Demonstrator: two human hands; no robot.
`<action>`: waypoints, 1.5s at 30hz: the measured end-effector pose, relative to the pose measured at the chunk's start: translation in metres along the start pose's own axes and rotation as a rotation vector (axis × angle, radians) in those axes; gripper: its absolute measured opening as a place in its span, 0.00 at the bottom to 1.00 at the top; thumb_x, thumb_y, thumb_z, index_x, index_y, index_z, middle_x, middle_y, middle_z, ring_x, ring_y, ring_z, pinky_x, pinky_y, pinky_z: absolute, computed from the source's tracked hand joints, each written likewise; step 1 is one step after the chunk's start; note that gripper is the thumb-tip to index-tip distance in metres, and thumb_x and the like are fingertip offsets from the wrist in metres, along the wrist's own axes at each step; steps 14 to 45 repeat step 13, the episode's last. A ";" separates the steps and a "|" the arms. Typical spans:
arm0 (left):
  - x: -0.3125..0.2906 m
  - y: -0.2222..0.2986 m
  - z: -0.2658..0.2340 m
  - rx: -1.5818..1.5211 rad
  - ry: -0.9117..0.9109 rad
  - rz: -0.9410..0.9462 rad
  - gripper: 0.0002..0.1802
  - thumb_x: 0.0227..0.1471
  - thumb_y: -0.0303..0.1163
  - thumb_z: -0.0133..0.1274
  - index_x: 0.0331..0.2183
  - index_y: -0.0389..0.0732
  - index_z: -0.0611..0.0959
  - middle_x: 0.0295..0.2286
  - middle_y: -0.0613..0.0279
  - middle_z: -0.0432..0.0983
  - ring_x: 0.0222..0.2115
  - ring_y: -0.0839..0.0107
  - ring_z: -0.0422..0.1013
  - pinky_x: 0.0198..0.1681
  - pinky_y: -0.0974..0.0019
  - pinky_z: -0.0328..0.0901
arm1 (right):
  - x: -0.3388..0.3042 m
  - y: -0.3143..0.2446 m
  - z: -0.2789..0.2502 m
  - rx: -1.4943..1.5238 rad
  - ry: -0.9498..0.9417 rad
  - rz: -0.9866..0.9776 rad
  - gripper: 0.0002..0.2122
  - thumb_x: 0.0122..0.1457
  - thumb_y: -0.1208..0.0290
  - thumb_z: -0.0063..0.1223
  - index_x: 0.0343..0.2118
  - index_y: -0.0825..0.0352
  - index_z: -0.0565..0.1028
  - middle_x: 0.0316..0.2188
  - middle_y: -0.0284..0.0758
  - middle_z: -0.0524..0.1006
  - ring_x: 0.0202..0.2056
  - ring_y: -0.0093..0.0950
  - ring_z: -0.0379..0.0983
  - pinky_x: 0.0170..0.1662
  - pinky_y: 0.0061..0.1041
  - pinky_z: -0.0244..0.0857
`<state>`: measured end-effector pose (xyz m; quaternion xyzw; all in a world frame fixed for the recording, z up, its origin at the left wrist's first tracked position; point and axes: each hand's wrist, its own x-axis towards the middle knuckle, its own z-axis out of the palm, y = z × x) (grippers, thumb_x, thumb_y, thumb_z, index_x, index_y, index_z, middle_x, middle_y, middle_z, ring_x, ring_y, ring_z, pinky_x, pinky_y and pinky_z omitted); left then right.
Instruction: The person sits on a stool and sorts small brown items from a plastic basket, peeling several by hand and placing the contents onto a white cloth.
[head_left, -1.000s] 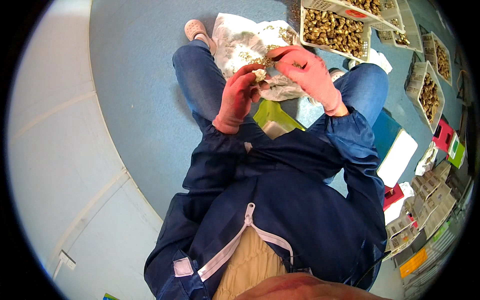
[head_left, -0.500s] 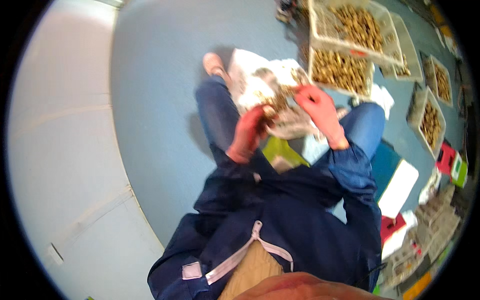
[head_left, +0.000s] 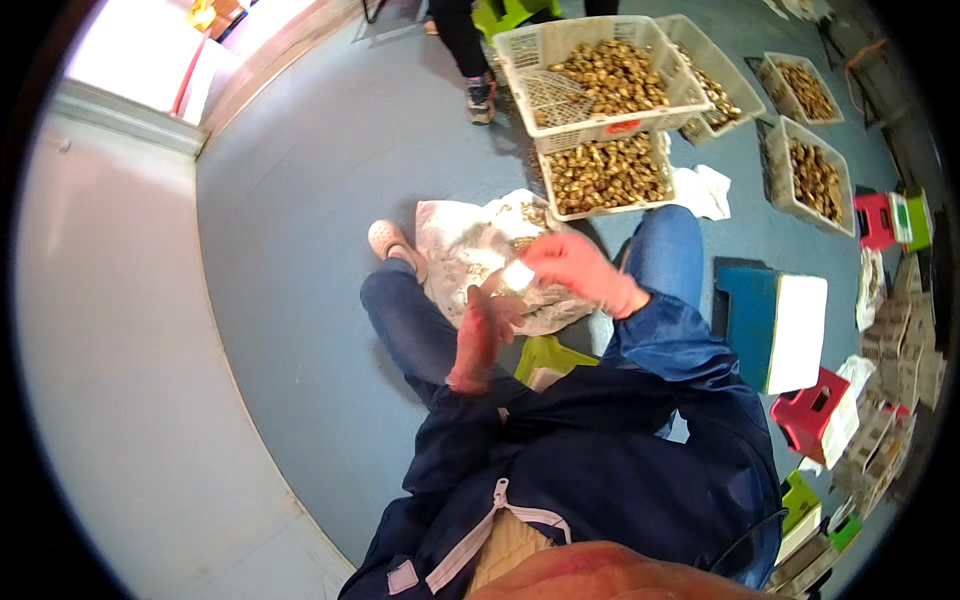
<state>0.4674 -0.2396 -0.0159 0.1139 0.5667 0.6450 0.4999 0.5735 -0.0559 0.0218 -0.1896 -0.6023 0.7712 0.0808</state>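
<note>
Both of my hands wear pinkish-red gloves and are over a crumpled white sack (head_left: 445,225) on the floor between my legs. Small golden-brown pieces (head_left: 525,240) lie scattered on the sack. My left hand (head_left: 480,340) is above its near left part, fingers apart and somewhat blurred, with no piece visible in it. Across from it, my right hand (head_left: 578,272) has its fingers bent together at the tips; blur hides whatever they hold. A glaring white spot (head_left: 517,276) shows between the hands, and what it belongs to is unclear.
Stacked white plastic crates (head_left: 600,128) of golden-brown pieces stand beyond my right knee, with more crates (head_left: 812,178) farther right. A person's shoe (head_left: 481,100) is behind the sack. A blue box (head_left: 745,318) and a red stool (head_left: 808,412) are at my right. A white wall (head_left: 120,350) runs along the left.
The view has shifted, bringing a person's legs and a doorway into sight at the top. My left hand's fingers have spread apart; a golden piece seen at them before is no longer visible there.
</note>
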 end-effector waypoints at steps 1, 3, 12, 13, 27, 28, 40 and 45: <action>-0.001 0.003 -0.001 0.045 -0.025 -0.009 0.36 0.63 0.58 0.31 0.56 0.37 0.68 0.30 0.61 0.77 0.24 0.77 0.70 0.22 0.77 0.60 | -0.001 -0.011 -0.019 0.053 0.070 0.000 0.11 0.59 0.64 0.54 0.36 0.68 0.78 0.27 0.28 0.77 0.30 0.17 0.71 0.34 0.17 0.65; -0.003 0.006 -0.002 0.096 -0.049 -0.037 0.32 0.64 0.54 0.35 0.55 0.36 0.69 0.34 0.59 0.78 0.28 0.74 0.73 0.26 0.76 0.63 | -0.007 -0.043 -0.064 0.056 0.294 -0.107 0.11 0.59 0.65 0.54 0.37 0.68 0.78 0.27 0.29 0.77 0.30 0.18 0.71 0.34 0.18 0.64; 0.013 0.001 -0.004 0.109 -0.013 -0.221 0.25 0.64 0.46 0.39 0.53 0.38 0.71 0.36 0.61 0.78 0.32 0.72 0.73 0.32 0.72 0.67 | 0.009 -0.065 -0.348 0.384 0.865 -0.567 0.14 0.63 0.62 0.50 0.43 0.69 0.76 0.34 0.33 0.79 0.33 0.18 0.72 0.43 0.20 0.67; 0.022 0.001 0.007 0.111 -0.067 -0.247 0.25 0.64 0.46 0.39 0.53 0.39 0.71 0.36 0.61 0.78 0.32 0.72 0.74 0.33 0.72 0.67 | 0.001 -0.071 -0.410 0.437 0.985 -0.565 0.17 0.62 0.60 0.51 0.44 0.70 0.75 0.35 0.33 0.79 0.34 0.19 0.72 0.48 0.22 0.67; 0.022 0.001 0.007 0.111 -0.067 -0.247 0.25 0.64 0.46 0.39 0.53 0.39 0.71 0.36 0.61 0.78 0.32 0.72 0.74 0.33 0.72 0.67 | 0.001 -0.071 -0.410 0.437 0.985 -0.565 0.17 0.62 0.60 0.51 0.44 0.70 0.75 0.35 0.33 0.79 0.34 0.19 0.72 0.48 0.22 0.67; 0.022 0.001 0.007 0.111 -0.067 -0.247 0.25 0.64 0.46 0.39 0.53 0.39 0.71 0.36 0.61 0.78 0.32 0.72 0.74 0.33 0.72 0.67 | 0.001 -0.071 -0.410 0.437 0.985 -0.565 0.17 0.62 0.60 0.51 0.44 0.70 0.75 0.35 0.33 0.79 0.34 0.19 0.72 0.48 0.22 0.67; 0.022 0.001 0.007 0.111 -0.067 -0.247 0.25 0.64 0.46 0.39 0.53 0.39 0.71 0.36 0.61 0.78 0.32 0.72 0.74 0.33 0.72 0.67 | 0.001 -0.071 -0.410 0.437 0.985 -0.565 0.17 0.62 0.60 0.51 0.44 0.70 0.75 0.35 0.33 0.79 0.34 0.19 0.72 0.48 0.22 0.67; 0.022 0.001 0.007 0.111 -0.067 -0.247 0.25 0.64 0.46 0.39 0.53 0.39 0.71 0.36 0.61 0.78 0.32 0.72 0.74 0.33 0.72 0.67 | 0.001 -0.071 -0.410 0.437 0.985 -0.565 0.17 0.62 0.60 0.51 0.44 0.70 0.75 0.35 0.33 0.79 0.34 0.19 0.72 0.48 0.22 0.67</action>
